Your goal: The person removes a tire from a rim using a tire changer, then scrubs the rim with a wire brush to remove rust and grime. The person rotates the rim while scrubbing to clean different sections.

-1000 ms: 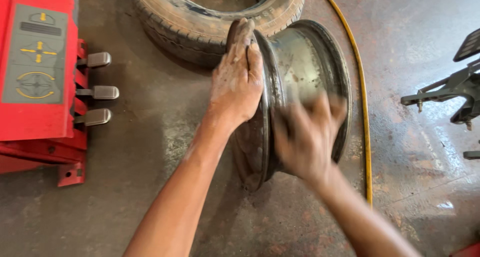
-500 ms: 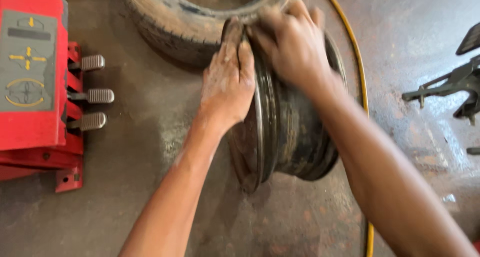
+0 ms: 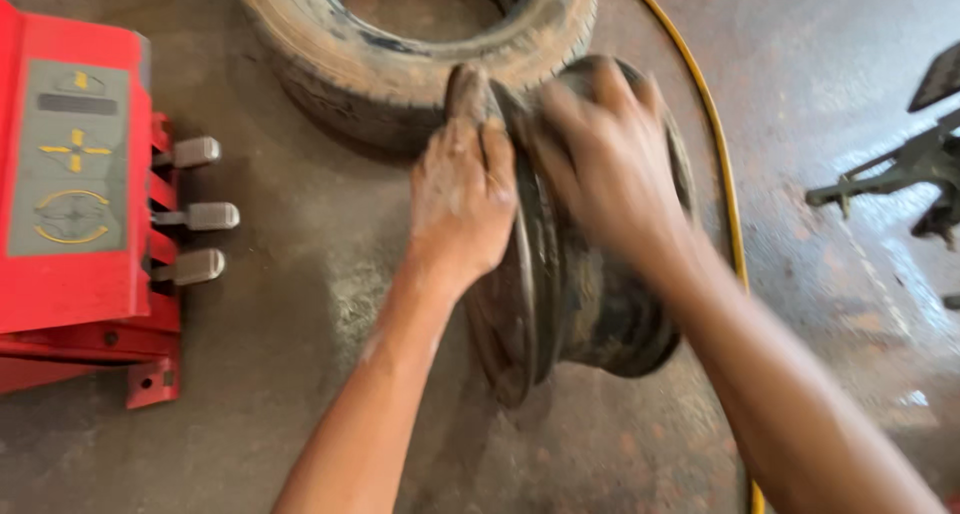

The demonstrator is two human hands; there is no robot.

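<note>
Steel wheel rim (image 3: 560,304) stands on edge on the concrete floor (image 3: 280,304), just in front of a worn tyre (image 3: 400,64). Left hand (image 3: 462,194) lies flat, fingers curled over its near flange; right hand (image 3: 605,164), blurred, seems to grip the top edge. Rim looks dark and grimy. Red machine (image 3: 70,204) with pedals sits left; yellow hose (image 3: 725,194) runs right.

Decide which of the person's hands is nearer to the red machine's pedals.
Left. The left hand grips the wheel rim's near edge, closer to the pedals; the right hand lies farther away.
</note>
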